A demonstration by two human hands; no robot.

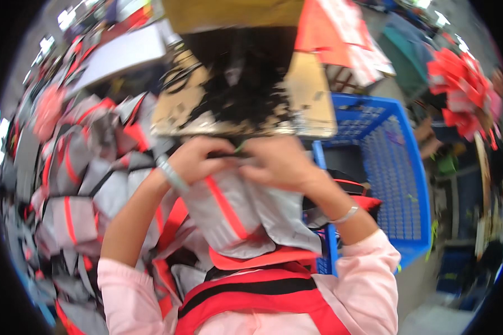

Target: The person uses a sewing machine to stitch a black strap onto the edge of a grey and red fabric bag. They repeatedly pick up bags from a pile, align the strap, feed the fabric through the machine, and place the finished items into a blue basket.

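In front of my body hangs a grey cap (221, 215) with an orange stripe, its curved orange brim (262, 259) turned toward me. My left hand (198, 159) is closed on the cap's upper edge. Close beside it, my right hand (276, 162) has its fingers curled round the same edge. Motion blurs the fingertips, and whatever small part lies between them is hidden. Just beyond my hands is a tan work surface (313, 92), strewn with a heap of small black pieces (240, 100).
Many grey and orange caps (75, 218) lie heaped at my left. A blue plastic basket (422, 195) stands at my right, with some dark and orange items near its close side. Orange and white cloth (341, 39) hangs at the far right, and a bright orange bundle (458, 84) farther right.
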